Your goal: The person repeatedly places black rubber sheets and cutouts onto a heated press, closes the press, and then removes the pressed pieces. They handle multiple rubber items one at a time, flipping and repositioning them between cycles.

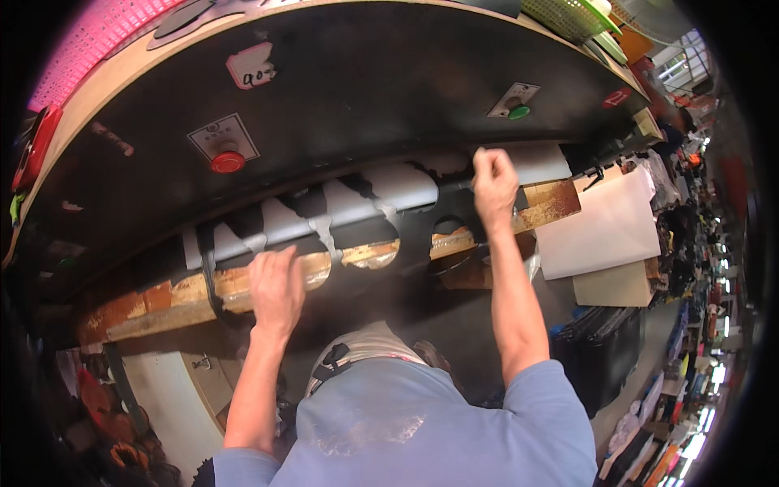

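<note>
A black sheet (418, 236) with large cut-out holes and thin strips between them hangs over the front edge of a worn wooden board (166, 315). My left hand (277, 292) is at the board's front edge with bent fingers, closed on the sheet's strips; the fingertips are partly blurred. Farther up and to the right, my right hand (496, 188) is raised in a closed grip at the sheet's right part. What lies between its fingers is mostly hidden. Through the holes a pale white surface (381, 188) shows.
Above the board spans a dark machine panel (349, 97) with a red push button (228, 161) and a green one (519, 112). A pink basket (101, 49) stands at upper left, a green basket (568, 18) at upper right. White sheets (604, 227) and a black stack (600, 353) lie right.
</note>
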Demonstrator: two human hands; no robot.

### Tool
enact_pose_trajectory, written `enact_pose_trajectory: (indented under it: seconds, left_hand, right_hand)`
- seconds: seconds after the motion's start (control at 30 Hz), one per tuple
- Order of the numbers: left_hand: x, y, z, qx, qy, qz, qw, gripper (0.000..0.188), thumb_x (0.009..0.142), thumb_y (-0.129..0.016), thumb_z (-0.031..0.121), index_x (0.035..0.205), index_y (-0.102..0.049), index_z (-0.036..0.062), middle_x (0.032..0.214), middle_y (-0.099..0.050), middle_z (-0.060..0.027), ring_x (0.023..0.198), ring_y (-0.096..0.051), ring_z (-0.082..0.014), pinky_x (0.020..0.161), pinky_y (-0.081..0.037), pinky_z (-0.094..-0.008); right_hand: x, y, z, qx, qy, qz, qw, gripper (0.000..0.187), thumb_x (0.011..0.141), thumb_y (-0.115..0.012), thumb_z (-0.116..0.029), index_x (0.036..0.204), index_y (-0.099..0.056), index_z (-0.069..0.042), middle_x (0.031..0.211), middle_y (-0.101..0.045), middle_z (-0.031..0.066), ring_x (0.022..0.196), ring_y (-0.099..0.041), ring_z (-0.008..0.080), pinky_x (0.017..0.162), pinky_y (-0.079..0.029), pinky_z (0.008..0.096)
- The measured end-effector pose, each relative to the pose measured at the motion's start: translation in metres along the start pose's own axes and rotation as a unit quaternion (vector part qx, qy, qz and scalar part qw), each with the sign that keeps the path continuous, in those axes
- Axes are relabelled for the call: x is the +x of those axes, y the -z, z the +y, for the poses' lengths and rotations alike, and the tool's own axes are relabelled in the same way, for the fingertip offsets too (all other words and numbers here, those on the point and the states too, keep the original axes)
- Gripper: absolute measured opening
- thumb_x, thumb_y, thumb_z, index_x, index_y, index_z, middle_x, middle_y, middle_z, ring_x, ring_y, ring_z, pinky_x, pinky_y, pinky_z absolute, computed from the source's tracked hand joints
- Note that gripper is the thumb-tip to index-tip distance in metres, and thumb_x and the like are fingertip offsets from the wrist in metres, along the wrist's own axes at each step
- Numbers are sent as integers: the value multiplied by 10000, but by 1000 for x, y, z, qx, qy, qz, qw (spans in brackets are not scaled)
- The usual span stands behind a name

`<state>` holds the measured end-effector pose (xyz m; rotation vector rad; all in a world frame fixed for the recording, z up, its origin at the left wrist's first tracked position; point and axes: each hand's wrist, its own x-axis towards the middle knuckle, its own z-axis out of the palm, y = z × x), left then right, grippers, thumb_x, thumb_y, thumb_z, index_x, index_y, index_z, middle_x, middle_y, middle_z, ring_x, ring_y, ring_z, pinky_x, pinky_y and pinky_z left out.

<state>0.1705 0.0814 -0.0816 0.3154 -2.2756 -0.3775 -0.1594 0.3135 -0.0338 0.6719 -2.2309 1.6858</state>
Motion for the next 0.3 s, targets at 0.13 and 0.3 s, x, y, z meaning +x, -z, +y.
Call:
enact_pose_trajectory:
  seconds: [0.13,0.3]
  left_hand:
    - [15,-20,36,-134,298,-129,936,374,1047,-673,326,1049,-776,-33,851,-769,-196,853,-743,-395,822,-557,-470]
    - [47,-57,10,-258,521,-175,794,621,991,-649,644,967,-820,48,756,-789,-57,747,-760,-288,871,-574,-401]
  right_hand:
    - [-76,-26,10,-168,185,-126,960,282,963,-793,-215,778,-682,-34,715,-652,117,581,-613,232,576,-491,384]
    - [-73,-16,-11,-188,83,-292,934,370,923,-844,-329,774,-692,-26,740,-709,128,675,-714,259,616,-526,415]
